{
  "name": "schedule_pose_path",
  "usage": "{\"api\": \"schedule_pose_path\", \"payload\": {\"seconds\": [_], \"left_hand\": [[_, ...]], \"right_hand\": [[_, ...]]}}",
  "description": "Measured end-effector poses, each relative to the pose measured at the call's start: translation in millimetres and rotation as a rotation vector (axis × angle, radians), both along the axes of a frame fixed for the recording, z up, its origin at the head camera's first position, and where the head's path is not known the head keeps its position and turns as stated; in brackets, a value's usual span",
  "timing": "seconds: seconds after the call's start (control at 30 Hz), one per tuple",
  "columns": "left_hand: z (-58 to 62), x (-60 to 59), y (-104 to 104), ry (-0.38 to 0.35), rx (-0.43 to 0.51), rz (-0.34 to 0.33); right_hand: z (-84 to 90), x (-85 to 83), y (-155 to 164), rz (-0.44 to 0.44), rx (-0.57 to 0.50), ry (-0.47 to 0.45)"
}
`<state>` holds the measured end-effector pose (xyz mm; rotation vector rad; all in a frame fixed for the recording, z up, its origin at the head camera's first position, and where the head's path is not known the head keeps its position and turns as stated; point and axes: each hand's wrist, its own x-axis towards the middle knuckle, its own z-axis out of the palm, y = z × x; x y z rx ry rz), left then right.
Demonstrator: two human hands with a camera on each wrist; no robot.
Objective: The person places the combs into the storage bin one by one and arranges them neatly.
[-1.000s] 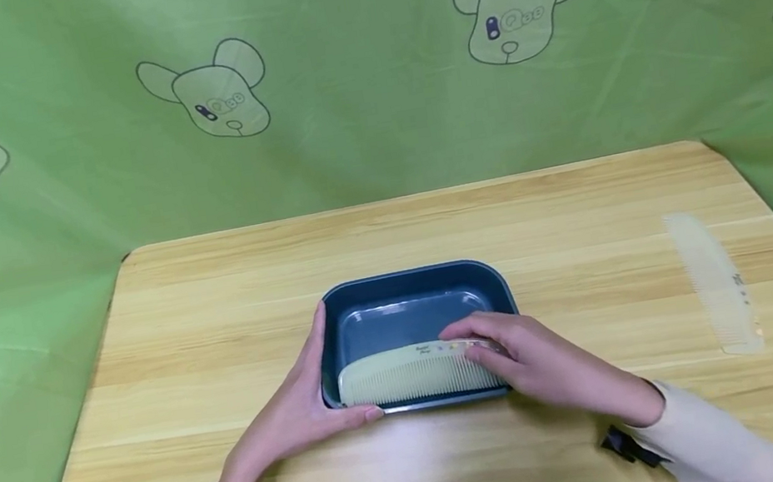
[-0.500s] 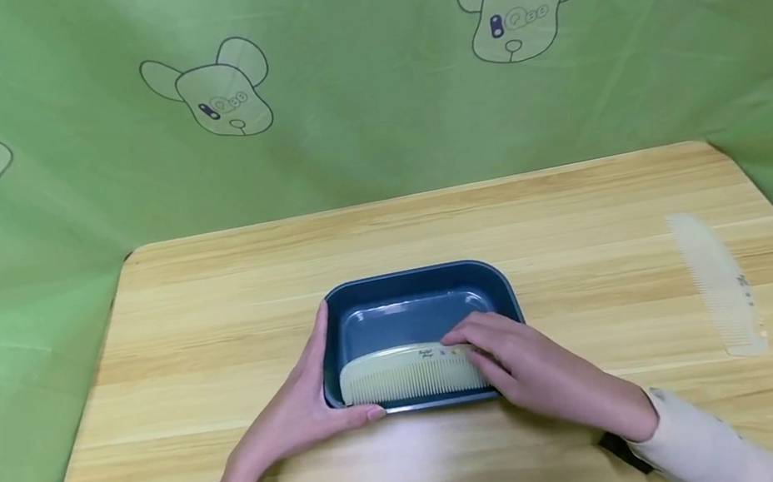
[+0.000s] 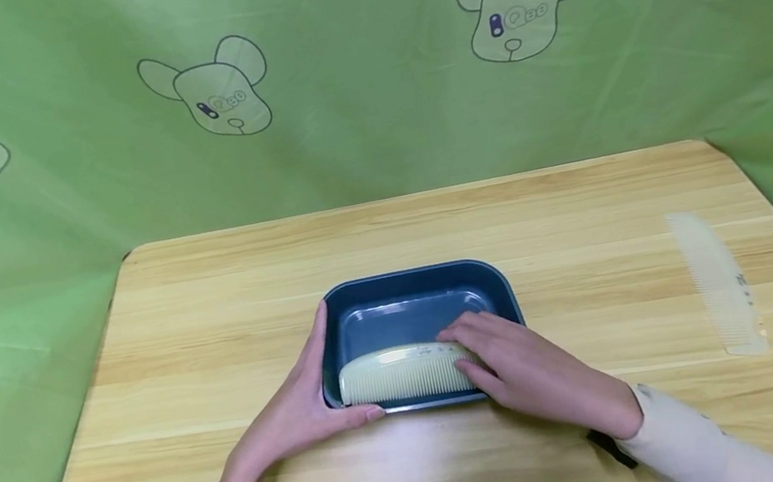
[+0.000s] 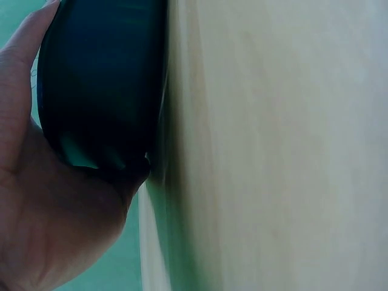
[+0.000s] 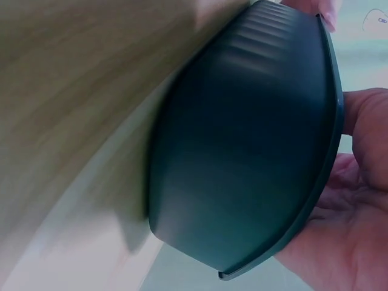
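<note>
Both my hands are on the tray (image 3: 414, 280): my left hand (image 3: 291, 414) cups its left wall with relaxed fingers to steady it, while my right hand (image 3: 528, 370) presses the comb (image 3: 402, 373) down by its right end. The comb leans on the tray's near wall, long axis left to right, teeth toward me, so I should lower it gently and flat.

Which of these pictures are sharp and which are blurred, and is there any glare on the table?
Head view: sharp; a pale glare patch lies on the table just in front of the dark blue tray. Left wrist view: the tray and table are soft and smeared, too close. Right wrist view: the tray wall is fairly clear, the wood blurred.
</note>
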<state>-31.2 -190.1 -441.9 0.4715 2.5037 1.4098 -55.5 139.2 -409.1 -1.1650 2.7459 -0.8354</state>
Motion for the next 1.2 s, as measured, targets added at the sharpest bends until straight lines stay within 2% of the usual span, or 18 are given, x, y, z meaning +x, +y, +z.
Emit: {"api": "schedule_pose_path", "payload": {"seconds": [0.13, 0.3, 0.57, 0.7, 0.87, 1.07, 1.2], "left_hand": [[0.2, -0.1, 0, 0.002, 0.003, 0.001], [-1.3, 0.1, 0, 0.004, -0.002, 0.001], [0.2, 0.6, 1, -0.001, -0.009, 0.008], [0.6, 0.4, 1, -0.001, -0.018, 0.011], [-0.5, 0.0, 0, -0.003, -0.026, 0.013], [-2.7, -0.9, 0, 0.005, -0.025, 0.007], [-2.2, -0.3, -1, 0.002, -0.024, 0.006]], "right_hand": [[2.5, -0.4, 0, -0.006, 0.010, -0.007], [5.4, -0.5, 2, -0.037, -0.020, -0.067], [3.7, -4.4, 7, -0.093, -0.163, -0.183], [3.8, -6.7, 8, -0.089, -0.215, -0.233], [2.0, -7.7, 10, -0.072, -0.304, -0.248], [2.6, -7.4, 21, -0.102, -0.408, -0.302], [1.1, -6.1, 24, -0.104, -0.467, -0.285]]}}
